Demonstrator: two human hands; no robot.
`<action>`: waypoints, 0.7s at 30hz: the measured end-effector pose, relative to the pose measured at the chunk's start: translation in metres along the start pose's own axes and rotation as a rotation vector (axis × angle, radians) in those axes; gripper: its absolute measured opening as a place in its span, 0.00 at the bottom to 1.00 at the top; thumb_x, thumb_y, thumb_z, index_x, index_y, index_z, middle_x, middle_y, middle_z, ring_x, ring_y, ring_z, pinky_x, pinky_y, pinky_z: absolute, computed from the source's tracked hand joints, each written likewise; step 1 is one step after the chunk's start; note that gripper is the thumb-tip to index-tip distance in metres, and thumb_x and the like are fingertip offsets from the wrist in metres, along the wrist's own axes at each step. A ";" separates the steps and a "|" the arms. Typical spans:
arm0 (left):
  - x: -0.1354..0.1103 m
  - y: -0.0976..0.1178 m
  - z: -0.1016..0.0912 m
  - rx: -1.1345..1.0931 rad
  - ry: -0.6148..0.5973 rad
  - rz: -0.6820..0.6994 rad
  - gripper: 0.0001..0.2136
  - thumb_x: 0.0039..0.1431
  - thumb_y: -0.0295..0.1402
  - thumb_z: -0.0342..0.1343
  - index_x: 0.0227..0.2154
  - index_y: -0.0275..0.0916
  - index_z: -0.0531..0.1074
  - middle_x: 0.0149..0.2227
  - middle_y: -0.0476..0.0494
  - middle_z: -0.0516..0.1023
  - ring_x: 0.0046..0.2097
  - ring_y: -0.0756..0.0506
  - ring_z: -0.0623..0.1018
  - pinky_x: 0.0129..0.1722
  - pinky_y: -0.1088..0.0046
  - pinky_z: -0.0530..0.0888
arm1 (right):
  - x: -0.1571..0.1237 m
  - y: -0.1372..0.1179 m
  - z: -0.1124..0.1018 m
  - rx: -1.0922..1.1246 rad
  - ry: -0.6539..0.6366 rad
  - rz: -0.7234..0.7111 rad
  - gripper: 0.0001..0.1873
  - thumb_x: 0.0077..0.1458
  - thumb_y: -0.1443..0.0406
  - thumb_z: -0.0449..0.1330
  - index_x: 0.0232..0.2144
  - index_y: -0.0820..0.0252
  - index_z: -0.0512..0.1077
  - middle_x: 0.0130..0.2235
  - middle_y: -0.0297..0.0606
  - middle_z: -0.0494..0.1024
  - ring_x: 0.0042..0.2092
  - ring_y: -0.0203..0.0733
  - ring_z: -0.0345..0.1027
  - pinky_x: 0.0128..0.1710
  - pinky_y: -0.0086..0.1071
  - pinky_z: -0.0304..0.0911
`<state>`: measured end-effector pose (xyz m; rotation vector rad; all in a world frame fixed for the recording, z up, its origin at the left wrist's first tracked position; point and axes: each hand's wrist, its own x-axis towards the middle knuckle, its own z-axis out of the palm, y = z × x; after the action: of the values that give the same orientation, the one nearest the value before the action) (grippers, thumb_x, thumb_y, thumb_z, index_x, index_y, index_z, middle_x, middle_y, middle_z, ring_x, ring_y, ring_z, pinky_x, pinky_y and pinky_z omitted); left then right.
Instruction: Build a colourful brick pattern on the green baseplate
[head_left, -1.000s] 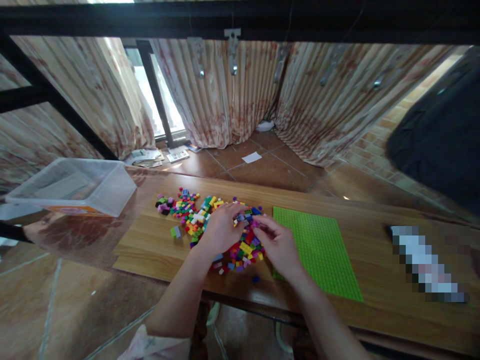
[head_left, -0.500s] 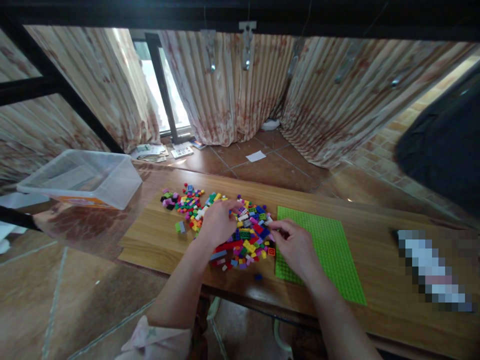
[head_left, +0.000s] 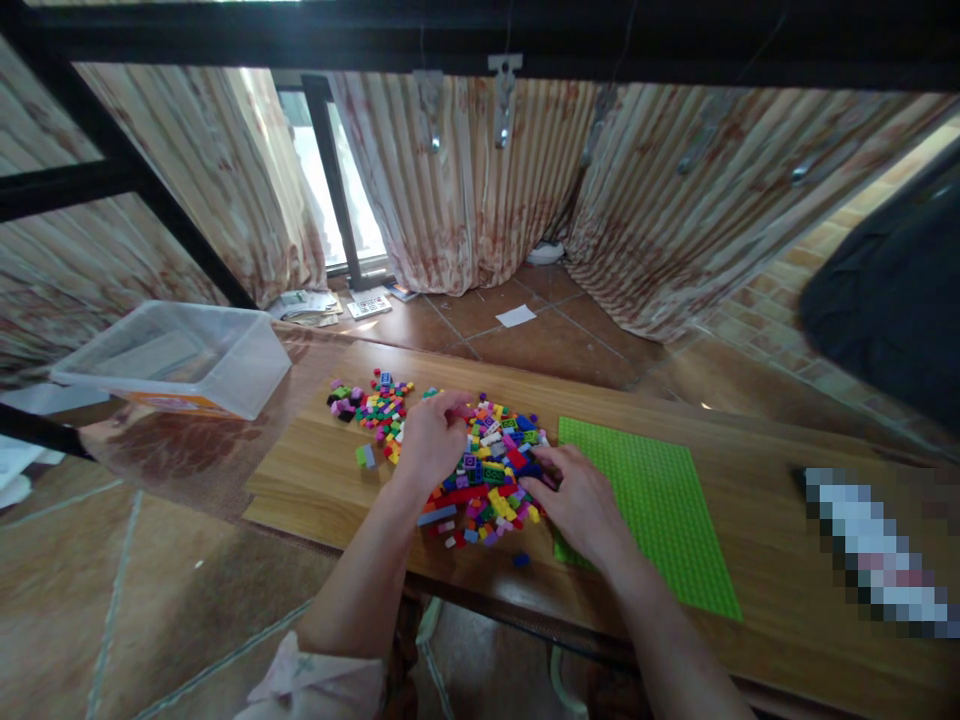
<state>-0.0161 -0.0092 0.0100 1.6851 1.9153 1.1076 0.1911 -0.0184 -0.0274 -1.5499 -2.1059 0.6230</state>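
Observation:
A heap of colourful toy building bricks (head_left: pixel 491 475) lies on the wooden table in front of me. Over its left part is my left hand (head_left: pixel 435 440), fingers bent and apart, with no brick visible in them; the hand hides the bricks beneath. My right hand (head_left: pixel 581 500) reaches in from the right, thumb and forefinger spread around dark blue bricks (head_left: pixel 530 468) at the heap's edge. Partly under that wrist lies a green studded baseplate (head_left: pixel 660 500). A single blue brick (head_left: pixel 521 560) sits apart near the front edge.
A clear plastic bin (head_left: pixel 180 360) stands at the table's left end. Small bricks (head_left: pixel 382 405) spread toward the back left, near a green and grey-blue piece (head_left: pixel 365 456). A pixelated object (head_left: pixel 877 555) is at the right. Curtains (head_left: pixel 480 190) hang behind.
My right hand has shifted slightly left and its thumb and forefinger have parted over the bricks. My left hand has drawn back a little to the left. The view has shifted slightly.

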 end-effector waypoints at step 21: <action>-0.001 -0.001 0.002 0.006 -0.021 0.001 0.17 0.49 0.19 0.48 0.37 0.38 0.77 0.33 0.48 0.81 0.35 0.48 0.78 0.40 0.74 0.74 | 0.003 -0.006 0.008 0.089 0.018 -0.065 0.22 0.50 0.65 0.58 0.49 0.54 0.70 0.46 0.41 0.73 0.46 0.47 0.67 0.44 0.40 0.63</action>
<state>-0.0145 -0.0094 0.0077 1.6945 1.9067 1.0819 0.1809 -0.0183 -0.0301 -1.4280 -2.0774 0.6688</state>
